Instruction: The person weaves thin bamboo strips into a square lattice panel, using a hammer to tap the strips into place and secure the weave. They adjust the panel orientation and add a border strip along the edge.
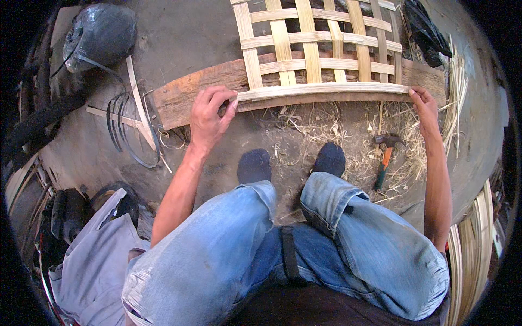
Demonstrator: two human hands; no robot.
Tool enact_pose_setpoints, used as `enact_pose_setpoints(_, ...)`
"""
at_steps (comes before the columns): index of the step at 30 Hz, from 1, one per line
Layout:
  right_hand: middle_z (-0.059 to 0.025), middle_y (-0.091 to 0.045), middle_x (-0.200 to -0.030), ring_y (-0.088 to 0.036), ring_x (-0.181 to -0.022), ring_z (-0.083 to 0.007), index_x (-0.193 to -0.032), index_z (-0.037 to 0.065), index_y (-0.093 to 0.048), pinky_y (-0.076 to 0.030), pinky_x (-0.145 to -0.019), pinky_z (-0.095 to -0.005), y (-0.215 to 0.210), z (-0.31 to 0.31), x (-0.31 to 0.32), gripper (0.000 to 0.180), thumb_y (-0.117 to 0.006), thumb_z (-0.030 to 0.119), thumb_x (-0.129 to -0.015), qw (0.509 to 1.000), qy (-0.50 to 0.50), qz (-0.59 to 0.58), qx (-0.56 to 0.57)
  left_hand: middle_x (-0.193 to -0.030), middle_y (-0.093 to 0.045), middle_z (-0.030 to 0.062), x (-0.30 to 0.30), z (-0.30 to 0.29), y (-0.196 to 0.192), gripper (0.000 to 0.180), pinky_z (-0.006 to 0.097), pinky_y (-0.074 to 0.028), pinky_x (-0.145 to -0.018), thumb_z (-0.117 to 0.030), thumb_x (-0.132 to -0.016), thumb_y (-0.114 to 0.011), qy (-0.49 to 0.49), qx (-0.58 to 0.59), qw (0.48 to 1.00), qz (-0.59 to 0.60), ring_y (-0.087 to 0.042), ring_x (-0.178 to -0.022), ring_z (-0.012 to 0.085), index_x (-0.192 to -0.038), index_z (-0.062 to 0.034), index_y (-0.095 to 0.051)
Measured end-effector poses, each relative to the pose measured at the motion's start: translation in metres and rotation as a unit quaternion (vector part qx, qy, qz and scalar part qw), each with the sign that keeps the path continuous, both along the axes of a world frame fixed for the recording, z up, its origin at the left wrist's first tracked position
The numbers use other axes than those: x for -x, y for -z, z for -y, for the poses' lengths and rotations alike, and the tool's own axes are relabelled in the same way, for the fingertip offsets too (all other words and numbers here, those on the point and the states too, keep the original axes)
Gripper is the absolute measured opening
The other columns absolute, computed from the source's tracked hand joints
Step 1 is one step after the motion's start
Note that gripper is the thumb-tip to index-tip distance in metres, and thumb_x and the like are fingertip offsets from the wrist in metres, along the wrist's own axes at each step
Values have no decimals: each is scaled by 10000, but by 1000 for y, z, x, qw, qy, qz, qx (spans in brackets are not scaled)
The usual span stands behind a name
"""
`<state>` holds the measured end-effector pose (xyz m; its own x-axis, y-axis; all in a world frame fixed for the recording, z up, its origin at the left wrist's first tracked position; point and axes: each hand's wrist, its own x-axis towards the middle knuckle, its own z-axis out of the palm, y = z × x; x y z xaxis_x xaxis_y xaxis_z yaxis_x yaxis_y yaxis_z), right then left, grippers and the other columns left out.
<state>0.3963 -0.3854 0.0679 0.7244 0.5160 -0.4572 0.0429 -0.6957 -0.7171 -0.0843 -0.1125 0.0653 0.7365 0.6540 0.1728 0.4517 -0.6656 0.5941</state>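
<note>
A lattice of woven bamboo strips (307, 41) lies ahead of me, its near part over a wooden plank (185, 89). Along its near edge runs a crosswise bamboo strip (326, 88). My left hand (211, 117) pinches the left end of this strip between thumb and curled fingers. At the opposite end my right hand (426, 108) grips the strip between thumb and forefinger. Both forearms reach forward on either side of my knees. The far side of the lattice runs out of view at the top.
A hammer (385, 157) with an orange and dark handle lies near my right foot among bamboo shavings (321, 130). A plastic-wrapped bundle (100, 35) and coiled dark strapping (122, 119) are at left. Grey cloth (98, 266) is lower left; long bamboo strips (473, 250) stand lower right.
</note>
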Motion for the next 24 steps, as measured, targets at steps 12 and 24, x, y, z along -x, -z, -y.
enact_pose_setpoints(12, 56, -626, -938, -461, -750, -43, -1071, 116, -685, -365, -671, -226, -2, 4, -4, 254, -730, 268, -873, 999, 25, -31, -30, -1068, -655, 20, -19, 3, -4, 325, 389, -471, -858, -54, -762, -700, 71, -31, 997, -14, -601, -1002, 239, -1076, -139, -689)
enact_pose_setpoints(24, 79, -600, -920, -465, -718, -4, -1097, 104, -657, -374, -630, -166, -2, 3, -6, 211, -701, 188, -909, 999, 25, -25, -11, -1032, -649, 52, -26, 4, 1, 229, 399, -471, -863, -134, -793, -746, 43, 37, 998, 13, -603, -990, 247, -1018, -116, -705)
